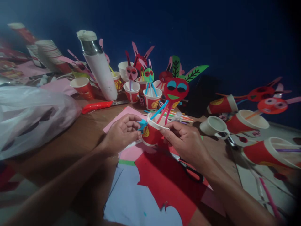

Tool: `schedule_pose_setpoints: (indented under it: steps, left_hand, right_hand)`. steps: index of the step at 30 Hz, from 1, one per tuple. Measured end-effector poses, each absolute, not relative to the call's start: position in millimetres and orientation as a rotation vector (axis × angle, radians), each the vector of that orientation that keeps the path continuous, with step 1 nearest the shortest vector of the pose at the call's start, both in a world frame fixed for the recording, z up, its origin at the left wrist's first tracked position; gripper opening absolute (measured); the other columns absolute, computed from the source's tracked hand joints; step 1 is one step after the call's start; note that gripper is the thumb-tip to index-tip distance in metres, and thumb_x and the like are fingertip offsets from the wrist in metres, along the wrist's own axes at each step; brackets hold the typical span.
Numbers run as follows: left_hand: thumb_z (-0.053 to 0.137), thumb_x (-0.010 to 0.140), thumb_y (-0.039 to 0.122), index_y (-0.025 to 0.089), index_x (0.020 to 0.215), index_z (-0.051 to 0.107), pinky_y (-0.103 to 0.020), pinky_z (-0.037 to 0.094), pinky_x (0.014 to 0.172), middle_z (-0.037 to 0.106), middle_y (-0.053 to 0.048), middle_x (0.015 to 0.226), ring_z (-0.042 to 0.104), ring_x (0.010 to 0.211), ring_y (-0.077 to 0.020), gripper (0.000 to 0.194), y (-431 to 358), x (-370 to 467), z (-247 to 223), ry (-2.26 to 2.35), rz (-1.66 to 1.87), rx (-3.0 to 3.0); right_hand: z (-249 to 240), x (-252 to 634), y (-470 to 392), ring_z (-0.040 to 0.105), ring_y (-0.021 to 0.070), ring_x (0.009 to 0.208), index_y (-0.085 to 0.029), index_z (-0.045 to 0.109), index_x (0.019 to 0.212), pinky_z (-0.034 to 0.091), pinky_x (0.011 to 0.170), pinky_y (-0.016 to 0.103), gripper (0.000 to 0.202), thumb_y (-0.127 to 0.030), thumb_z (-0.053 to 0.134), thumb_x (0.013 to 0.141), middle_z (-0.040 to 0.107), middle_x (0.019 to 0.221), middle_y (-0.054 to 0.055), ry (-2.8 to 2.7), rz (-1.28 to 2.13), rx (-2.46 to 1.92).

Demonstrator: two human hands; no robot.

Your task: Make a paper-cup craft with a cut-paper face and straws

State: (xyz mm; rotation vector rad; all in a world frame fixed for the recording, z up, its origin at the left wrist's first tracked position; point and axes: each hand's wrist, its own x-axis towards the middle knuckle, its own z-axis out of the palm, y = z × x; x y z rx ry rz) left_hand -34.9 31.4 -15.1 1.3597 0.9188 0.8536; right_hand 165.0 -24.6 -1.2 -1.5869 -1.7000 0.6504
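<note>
A red paper cup (154,133) with a white rim is held upright above the coloured paper. My right hand (185,138) pinches its rim at the right side. Between the thumb and fingers of my left hand (124,130) is a small blue paper piece (142,124), at the cup's left side; whether it is stuck to the cup I cannot tell. Blue and pink straws stand in the cup and carry a red paper face (176,89) with green leaf-like ears. Scissors (190,169) with black handles lie below my right hand.
Red paper (169,179) and pale blue paper (138,204) lie in front. A red-handled knife (98,106), white flask (100,72) and plastic bag (35,119) are at left. Several decorated cups (152,99) stand behind; others lie tipped near a mug (213,126) at right.
</note>
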Motion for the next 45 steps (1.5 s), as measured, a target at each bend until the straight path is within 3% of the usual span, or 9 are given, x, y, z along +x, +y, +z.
schedule_pose_setpoints:
  steps: [4, 10, 19, 28, 40, 45]
  left_hand:
    - [0.066, 0.064, 0.010, 0.014, 0.102, 0.051, -0.020, 0.051, 0.053, 0.057, -0.001, 0.085, 0.057, 0.066, -0.0093, 0.041, 31, -37, -19, 0.881, 0.842, 1.371]
    - [0.063, 0.061, 0.009, 0.014, 0.096, 0.052, -0.020, 0.047, 0.045, 0.057, 0.001, 0.072, 0.056, 0.055, -0.0093, 0.037, 32, -37, -17, 0.940, 0.825, 1.299]
    - [0.065, 0.061, 0.014, 0.013, 0.090, 0.054, -0.018, 0.047, 0.042, 0.056, 0.001, 0.073, 0.054, 0.051, -0.0073, 0.031, 32, -35, -17, 0.997, 0.859, 1.303]
    - [0.061, 0.064, 0.013, 0.015, 0.091, 0.050, -0.017, 0.048, 0.045, 0.055, 0.002, 0.072, 0.053, 0.053, -0.0068, 0.029, 27, -33, -16, 1.012, 0.924, 1.406]
    - [0.057, 0.069, 0.010, 0.017, 0.094, 0.051, -0.016, 0.044, 0.056, 0.053, 0.002, 0.074, 0.052, 0.066, -0.0084, 0.027, 23, -32, -32, 1.032, 1.044, 1.580]
    - [0.060, 0.068, 0.009, 0.018, 0.097, 0.052, -0.018, 0.043, 0.059, 0.053, 0.002, 0.075, 0.052, 0.067, -0.0094, 0.031, 21, -32, -38, 1.055, 1.082, 1.590]
  right_hand:
    - [-3, 166, -23, 0.055, 0.0109, 0.054, -0.021, 0.058, 0.075, 0.039, 0.053, 0.021, 0.025, -0.042, 0.051, 0.087, 0.060, 0.059, -0.004, -1.694, 0.663, -1.589]
    - [-3, 166, -24, 0.055, 0.0108, 0.055, -0.022, 0.059, 0.078, 0.039, 0.053, 0.021, 0.023, -0.041, 0.050, 0.088, 0.062, 0.062, -0.004, -1.690, 0.681, -1.589]
    - [-3, 162, -25, 0.055, 0.0092, 0.052, -0.022, 0.060, 0.077, 0.039, 0.052, 0.020, 0.022, -0.040, 0.052, 0.087, 0.062, 0.057, -0.006, -1.675, 0.709, -1.589]
    - [-2, 160, -26, 0.054, 0.0092, 0.051, -0.022, 0.060, 0.075, 0.038, 0.051, 0.020, 0.021, -0.038, 0.052, 0.087, 0.062, 0.057, -0.006, -1.692, 0.689, -1.570]
    - [-12, 153, -28, 0.063, 0.0146, 0.063, -0.023, 0.057, 0.096, 0.044, 0.057, 0.023, 0.019, -0.038, 0.053, 0.086, 0.066, 0.070, -0.002, -1.633, 0.768, -1.549]
    - [-8, 152, -30, 0.062, 0.0147, 0.063, -0.023, 0.057, 0.095, 0.044, 0.057, 0.023, 0.017, -0.036, 0.052, 0.087, 0.067, 0.072, -0.001, -1.680, 0.698, -1.589]
